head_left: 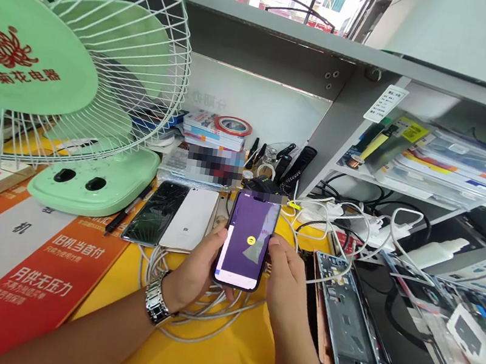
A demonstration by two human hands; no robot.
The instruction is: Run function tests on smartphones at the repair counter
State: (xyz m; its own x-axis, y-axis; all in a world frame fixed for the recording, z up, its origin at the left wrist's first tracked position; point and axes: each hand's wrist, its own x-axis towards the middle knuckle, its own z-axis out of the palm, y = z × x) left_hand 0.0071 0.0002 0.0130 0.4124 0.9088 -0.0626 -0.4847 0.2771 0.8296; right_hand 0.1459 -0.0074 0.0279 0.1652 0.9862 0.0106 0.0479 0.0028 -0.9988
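Observation:
Both hands hold a smartphone (pixel 238 255) over the yellow table, its lit screen facing me. The screen is mostly purple, with a small yellow round icon and a white band low down. My left hand (pixel 197 267), with a metal watch (pixel 158 299) on the wrist, grips the phone's left edge, thumb along the side. At the right edge, my right hand (pixel 286 272) is closed on the phone too. Beneath the phone lies a coil of pale cable (pixel 196 328). Left of it are a white phone (pixel 188 219) and a dark phone with a cracked surface (pixel 156 212).
A green fan (pixel 99 184) stands at the left on a red and orange printed sheet (pixel 39 273). Phone frames (pixel 345 321) and dark screens (pixel 397 317) pile up at the right. White cables (pixel 369 226) tangle below a grey shelf (pixel 417 188). Books (pixel 213 134) and tape (pixel 232 125) sit behind.

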